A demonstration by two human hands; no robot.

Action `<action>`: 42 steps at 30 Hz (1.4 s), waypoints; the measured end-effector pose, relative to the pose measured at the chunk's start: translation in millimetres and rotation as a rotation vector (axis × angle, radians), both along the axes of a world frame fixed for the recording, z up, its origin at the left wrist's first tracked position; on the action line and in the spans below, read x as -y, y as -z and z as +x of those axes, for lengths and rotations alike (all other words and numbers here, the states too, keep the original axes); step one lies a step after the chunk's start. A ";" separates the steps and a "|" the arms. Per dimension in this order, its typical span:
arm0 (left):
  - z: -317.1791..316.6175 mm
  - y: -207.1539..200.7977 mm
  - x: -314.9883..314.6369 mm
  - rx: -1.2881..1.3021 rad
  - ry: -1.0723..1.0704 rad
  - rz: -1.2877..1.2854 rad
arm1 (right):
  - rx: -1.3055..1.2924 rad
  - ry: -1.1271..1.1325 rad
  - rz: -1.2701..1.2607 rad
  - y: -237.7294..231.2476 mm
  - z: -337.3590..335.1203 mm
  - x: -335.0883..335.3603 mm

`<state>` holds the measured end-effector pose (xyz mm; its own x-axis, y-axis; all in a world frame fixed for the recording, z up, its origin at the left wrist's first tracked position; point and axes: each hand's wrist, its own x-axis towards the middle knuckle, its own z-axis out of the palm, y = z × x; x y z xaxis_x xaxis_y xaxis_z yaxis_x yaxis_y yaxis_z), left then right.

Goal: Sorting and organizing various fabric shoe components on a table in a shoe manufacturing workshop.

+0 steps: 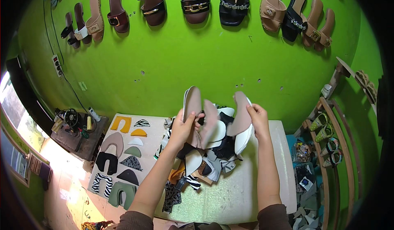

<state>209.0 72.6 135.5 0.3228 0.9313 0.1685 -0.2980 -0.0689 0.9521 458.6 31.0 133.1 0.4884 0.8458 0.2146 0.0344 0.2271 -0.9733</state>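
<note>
Above the table my left hand is closed around a beige shoe-upper piece with a white edge behind it. A second beige curved strip, slightly blurred, hangs beside those fingers; whether it joins the first piece I cannot tell. My right hand pinches another curved upper piece, beige in front with white behind. Under both hands lies a loose heap of cut pieces, among them a white rounded piece, a zebra-striped scrap and a dark patterned scrap.
Sorted pieces lie along the left of the pale table, including a yellow U-shape and green ones. A sewing machine stands left, a wooden shoe rack right. Sandals hang on the green wall.
</note>
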 end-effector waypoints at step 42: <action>-73.3 48.3 0.7 0.279 0.077 -0.254 | 0.031 -0.070 -0.257 109.8 -42.1 -37.6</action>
<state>135.7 71.9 87.2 0.3679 0.9295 0.0264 -0.5432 0.1918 0.8174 416.5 68.6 23.3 0.4231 0.9061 0.0020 0.0577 -0.0248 -0.9980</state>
